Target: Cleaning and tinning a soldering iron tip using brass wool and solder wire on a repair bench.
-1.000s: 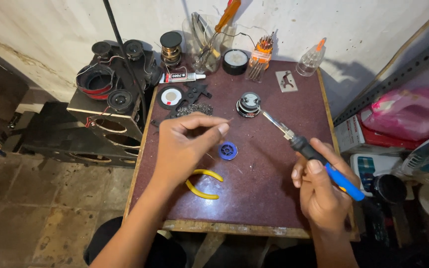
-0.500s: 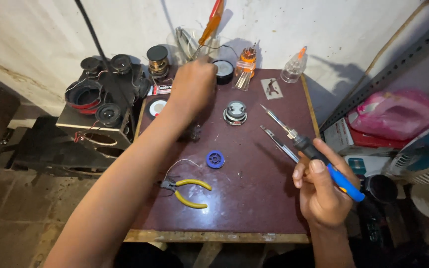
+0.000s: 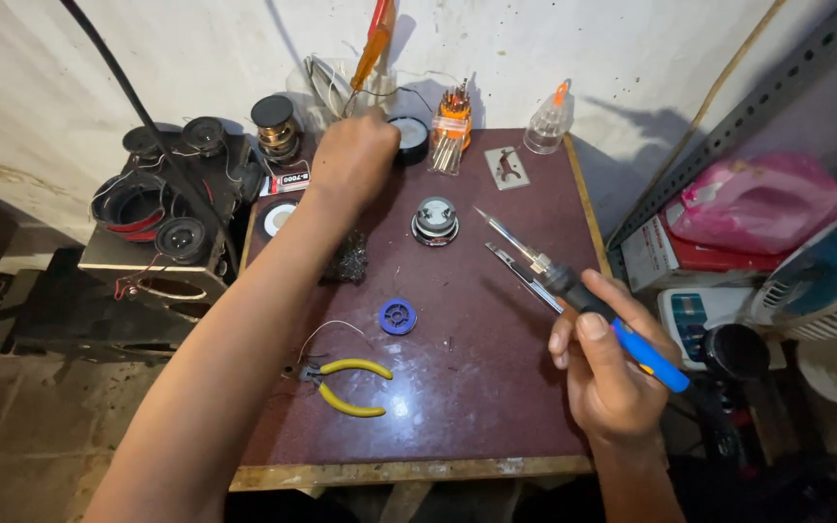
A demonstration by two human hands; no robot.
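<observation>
My right hand [image 3: 607, 373] grips a blue-handled soldering iron [image 3: 573, 291] over the right side of the small maroon table [image 3: 467, 397], its tip pointing up-left toward a small round speaker [image 3: 435, 219]. My left hand [image 3: 353, 160] is stretched to the table's far edge, fingers curled near a black round tin [image 3: 409, 138] and an orange-handled tool [image 3: 373, 44] leaning on the wall. Whether it holds anything is hidden. A blue solder spool [image 3: 397, 317] and yellow-handled pliers [image 3: 341, 378] lie on the table nearer me.
A set of orange screwdrivers [image 3: 452, 126], a clear glue bottle [image 3: 546, 121] and a metal plate [image 3: 507, 167] stand at the back. Speaker parts sit on a black box [image 3: 162, 223] to the left. A pink bag [image 3: 758, 203], a fan [image 3: 825, 281] and a metal shelf upright lie right.
My left hand has moved from the table's middle, near the blue spool, out to the far edge by the wall. My right hand keeps the soldering iron almost still.
</observation>
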